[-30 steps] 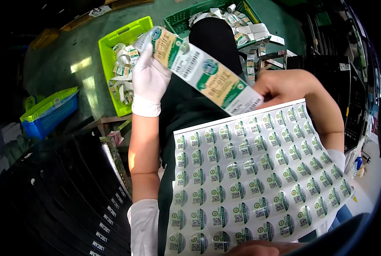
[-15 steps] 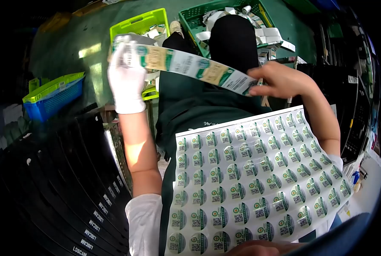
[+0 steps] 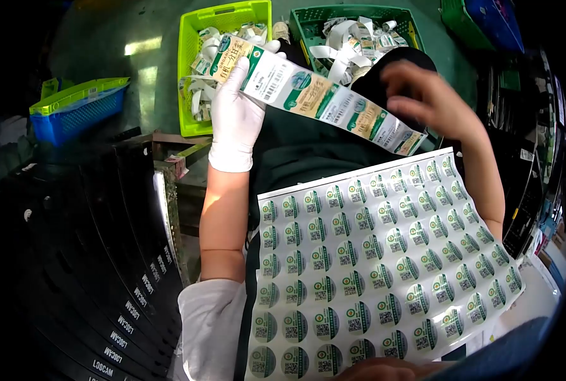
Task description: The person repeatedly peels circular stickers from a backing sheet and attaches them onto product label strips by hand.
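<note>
My left hand [image 3: 237, 117], in a white glove, is closed on a long strip of printed labels [image 3: 308, 95] near its upper left end. The strip slants down to the right over my lap, green, beige and white with barcodes. Beyond its lower right part is my bare right hand [image 3: 432, 98], blurred, with thumb and fingers apart and nothing visible in them. It appears separate from the strip. A large sheet of round green stickers with QR codes [image 3: 372, 254] lies in front of my body, over part of my right arm.
Ahead on the floor stand a lime-green crate [image 3: 186, 95] and a dark green crate [image 3: 301, 35], both holding label strips. A blue basket [image 3: 80, 117] with a lime one on top sits at left. Black LOSCAM panels [image 3: 92, 254] line the lower left; dark stacks stand at right.
My right hand has let go of the strip's lower end and moved up and right. My left hand has moved right with the strip, whose printed face now turns more toward me.
</note>
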A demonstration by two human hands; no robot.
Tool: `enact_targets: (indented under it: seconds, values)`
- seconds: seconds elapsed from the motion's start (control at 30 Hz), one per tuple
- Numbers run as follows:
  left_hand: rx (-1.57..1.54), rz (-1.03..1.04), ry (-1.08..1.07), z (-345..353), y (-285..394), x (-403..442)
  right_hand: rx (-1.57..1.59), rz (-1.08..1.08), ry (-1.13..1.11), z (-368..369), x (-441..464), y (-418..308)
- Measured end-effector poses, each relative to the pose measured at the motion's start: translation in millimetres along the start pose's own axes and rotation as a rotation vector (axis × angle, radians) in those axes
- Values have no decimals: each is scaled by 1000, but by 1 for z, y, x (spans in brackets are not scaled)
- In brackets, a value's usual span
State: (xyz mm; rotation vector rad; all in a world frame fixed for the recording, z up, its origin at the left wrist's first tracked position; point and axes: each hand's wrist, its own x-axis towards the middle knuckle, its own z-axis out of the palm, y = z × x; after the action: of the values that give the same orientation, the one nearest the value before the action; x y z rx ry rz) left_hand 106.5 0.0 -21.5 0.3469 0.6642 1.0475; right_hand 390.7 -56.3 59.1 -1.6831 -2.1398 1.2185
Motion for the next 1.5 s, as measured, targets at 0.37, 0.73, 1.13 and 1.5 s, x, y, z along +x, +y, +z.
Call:
enact_targets:
  seconds: [0.37, 0.73, 1.13, 1.5]
  values:
    - [205, 208, -27, 23, -31, -6, -49, -293, -3, -1, 82, -88]
    - [332, 212, -54, 16, -45, -10, -207, -489, 195, 31, 91, -63]
    - [-68, 142, -104, 11, -22, -3, 25, -315, 67, 29, 88, -57]
    - [213, -90, -89, 6, -52, 6, 238, -156, 148, -6, 77, -57]
